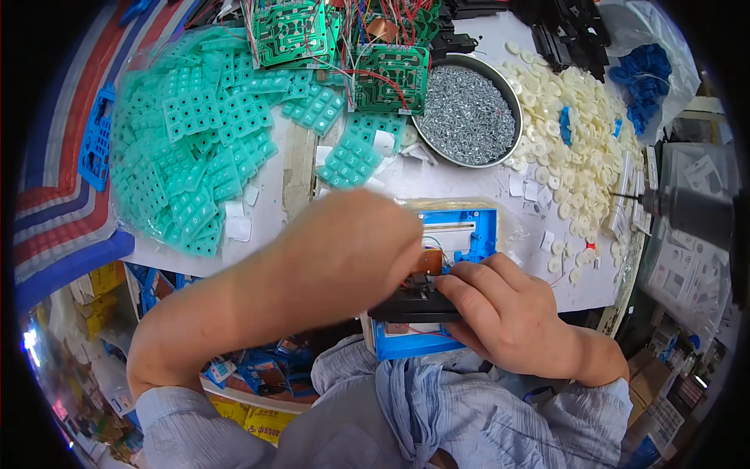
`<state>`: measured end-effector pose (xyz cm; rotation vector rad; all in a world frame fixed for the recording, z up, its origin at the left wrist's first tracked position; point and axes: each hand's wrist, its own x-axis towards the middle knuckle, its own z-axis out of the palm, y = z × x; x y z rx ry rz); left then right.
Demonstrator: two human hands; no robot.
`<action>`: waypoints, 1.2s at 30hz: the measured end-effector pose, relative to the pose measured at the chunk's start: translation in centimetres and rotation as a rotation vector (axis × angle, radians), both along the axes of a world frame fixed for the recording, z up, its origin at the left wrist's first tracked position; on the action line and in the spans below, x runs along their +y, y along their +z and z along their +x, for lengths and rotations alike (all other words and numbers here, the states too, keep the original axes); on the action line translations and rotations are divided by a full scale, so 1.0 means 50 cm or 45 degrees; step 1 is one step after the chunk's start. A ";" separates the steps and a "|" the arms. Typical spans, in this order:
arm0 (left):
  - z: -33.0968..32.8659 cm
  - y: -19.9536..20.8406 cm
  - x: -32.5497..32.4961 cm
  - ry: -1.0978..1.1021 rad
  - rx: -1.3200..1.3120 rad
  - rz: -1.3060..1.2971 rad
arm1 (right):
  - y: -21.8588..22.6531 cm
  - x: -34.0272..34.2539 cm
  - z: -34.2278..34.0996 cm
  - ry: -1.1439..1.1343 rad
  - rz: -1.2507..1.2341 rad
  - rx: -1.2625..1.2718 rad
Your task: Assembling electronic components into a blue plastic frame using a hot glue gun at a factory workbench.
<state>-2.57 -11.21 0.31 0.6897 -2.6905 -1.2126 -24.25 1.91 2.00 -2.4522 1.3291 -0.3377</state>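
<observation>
A blue plastic casing (487, 228) lies at the table's near edge, in front of my body. Across it sits a black plastic part (412, 307), with a small brown piece (430, 261) and thin wires just beyond. My right hand (508, 313) grips the black part's right end, fingers curled over its top. Over the casing's left side is my left hand (387, 234), smeared by motion. Its fingers are turned away and hidden, so whether they hold anything does not show.
Green keypad sheets (195, 141) are heaped at left. Wired circuit boards (391, 78) lie at the back beside a round metal bowl (516, 129) of small screws. Cream discs (578, 117) spread to the right, near a dark screwdriver-like tool (687, 215). Black plastic parts (566, 35) lie behind.
</observation>
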 end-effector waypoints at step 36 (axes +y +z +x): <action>0.018 -0.010 0.045 0.176 0.309 -0.026 | -0.005 0.006 -0.011 -0.102 0.096 -0.123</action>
